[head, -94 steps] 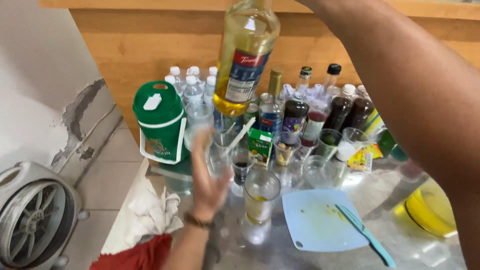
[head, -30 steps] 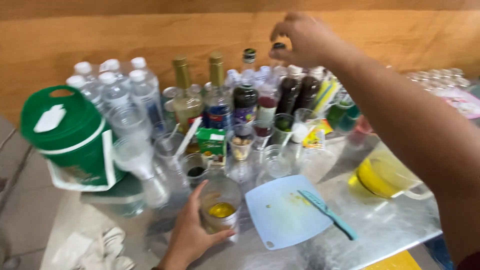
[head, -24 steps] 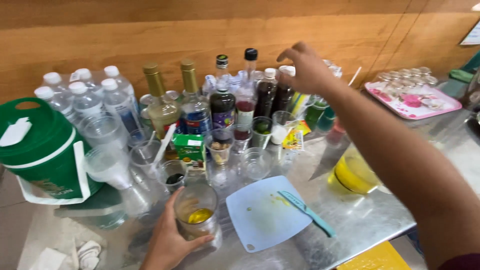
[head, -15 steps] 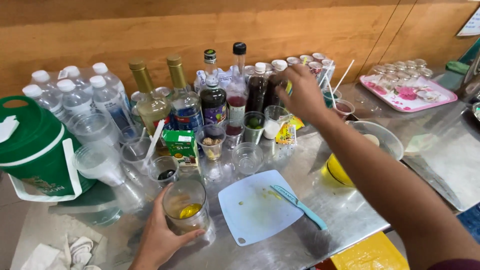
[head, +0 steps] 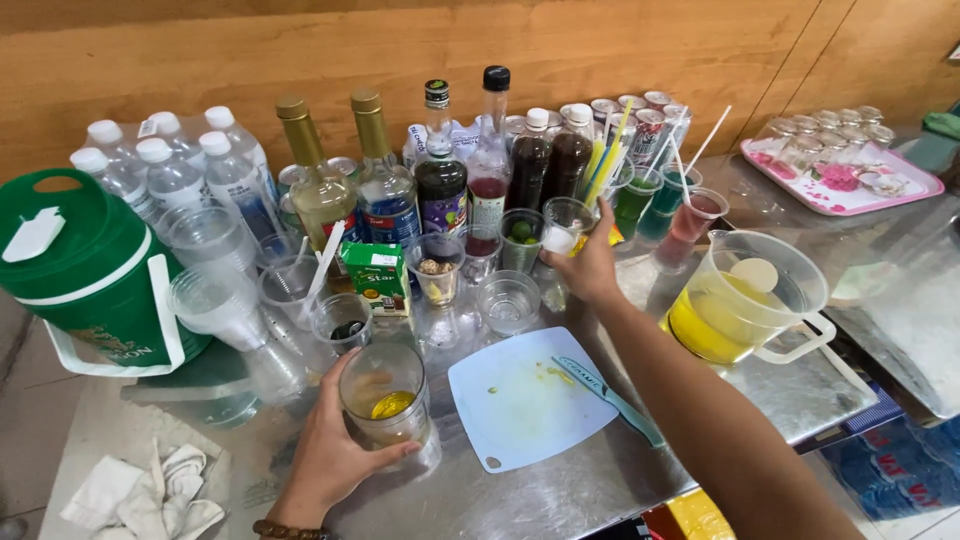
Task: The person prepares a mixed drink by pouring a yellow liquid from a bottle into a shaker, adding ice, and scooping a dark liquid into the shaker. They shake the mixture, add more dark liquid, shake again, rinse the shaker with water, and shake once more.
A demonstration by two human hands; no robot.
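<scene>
Glass cup (head: 385, 400) in L fingers (head: 350, 375), R fingers (head: 575, 262) on jar (head: 568, 222)

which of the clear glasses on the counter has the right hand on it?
The right hand grips the small glass with white contents by the straws. The left hand holds a different, larger glass with yellow liquid; the empty glass between stands untouched.
</scene>
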